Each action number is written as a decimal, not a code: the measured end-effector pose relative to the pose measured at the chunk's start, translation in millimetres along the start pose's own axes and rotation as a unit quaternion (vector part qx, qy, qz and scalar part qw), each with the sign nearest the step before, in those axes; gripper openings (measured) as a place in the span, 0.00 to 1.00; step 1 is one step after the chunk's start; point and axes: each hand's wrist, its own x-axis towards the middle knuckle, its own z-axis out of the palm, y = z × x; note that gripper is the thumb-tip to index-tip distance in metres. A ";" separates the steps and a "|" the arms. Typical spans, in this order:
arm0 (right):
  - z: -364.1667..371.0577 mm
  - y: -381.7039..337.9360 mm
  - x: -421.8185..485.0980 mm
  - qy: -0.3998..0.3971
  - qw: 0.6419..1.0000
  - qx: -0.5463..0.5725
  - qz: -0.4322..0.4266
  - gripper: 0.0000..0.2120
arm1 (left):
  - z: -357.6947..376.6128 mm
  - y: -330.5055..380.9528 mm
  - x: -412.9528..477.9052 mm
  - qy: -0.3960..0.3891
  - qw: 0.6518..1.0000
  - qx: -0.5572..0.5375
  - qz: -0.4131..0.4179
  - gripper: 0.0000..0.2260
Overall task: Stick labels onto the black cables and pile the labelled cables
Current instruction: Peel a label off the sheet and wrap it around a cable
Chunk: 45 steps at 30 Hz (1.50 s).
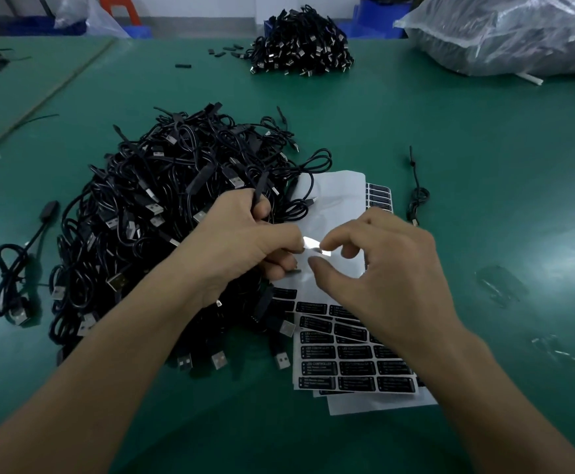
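Left hand (245, 241) curled round black cable (257, 196) above right edge of cable heap (163, 206). Right hand (381, 265) pinching shiny label (313, 246) against left thumb. Label sheets (354, 364) beneath, near right. Second cable pile (301, 42) far centre.

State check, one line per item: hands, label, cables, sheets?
left hand: grips a black cable from the heap.
right hand: pinches the label.
label: peeled, glossy, held between both hands' fingertips.
near cable heap: loose, tangled.
far cable pile: heaped, untouched.
label sheets: fanned stack, top one partly stripped.
lone cable: loosely coiled, apart from both piles.
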 end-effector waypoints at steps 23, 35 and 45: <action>-3.3 2.7 16.9 -0.055 0.722 0.579 0.375 0.04 | 17.3 -4.5 -6.3 -0.024 0.999 0.022 0.041 0.18; 1.1 5.3 16.2 -0.020 0.720 0.577 0.385 0.07 | 16.4 -11.0 -7.4 0.019 0.998 -0.005 0.066 0.10; -0.8 4.3 16.8 -0.001 0.737 0.562 0.374 0.03 | 14.5 -1.1 -11.7 -0.052 0.997 0.036 0.039 0.08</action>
